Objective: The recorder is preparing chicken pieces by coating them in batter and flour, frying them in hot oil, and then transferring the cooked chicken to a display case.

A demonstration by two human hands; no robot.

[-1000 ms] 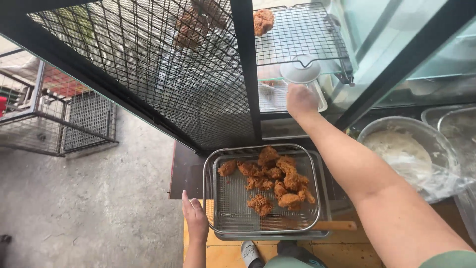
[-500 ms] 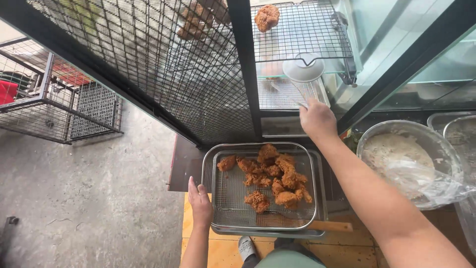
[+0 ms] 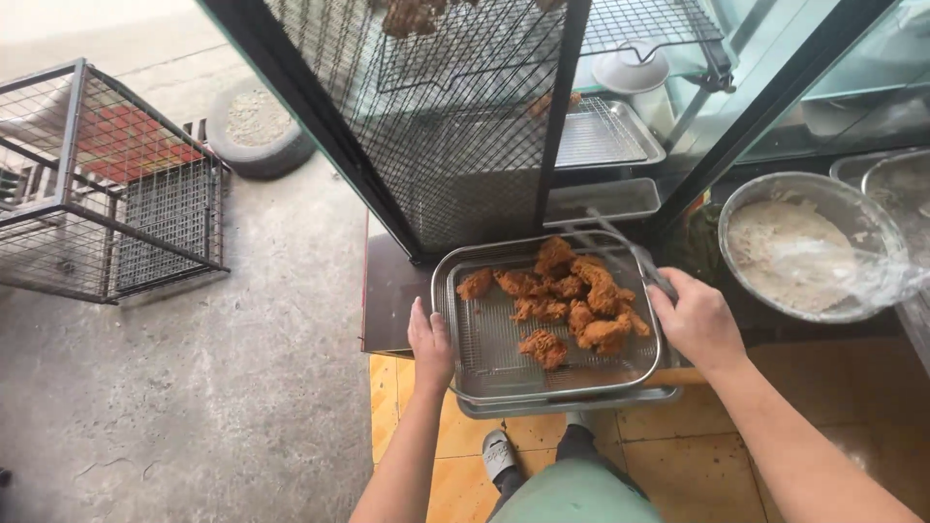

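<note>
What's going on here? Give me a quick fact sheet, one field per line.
Left hand: grips left rim of metal tray
Right hand: holds metal tongs at tray's right side
On tray: fried chicken pieces on a wire rack
Right of tray: bowl of flour
Above: mesh display cabinet
Far left: wire cage

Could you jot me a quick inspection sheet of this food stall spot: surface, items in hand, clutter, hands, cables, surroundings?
Surface: dark counter above yellow floor tiles.
Job's things: metal tray with rack, fried chicken pieces piled on it.
Clutter: flour bowl; empty tray in cabinet.
Hands: left hand grips the tray's left rim; right hand holds metal tongs at the right rim.
Cables: nothing seen.
Surroundings: wire cage, tyre, concrete ground.
</note>
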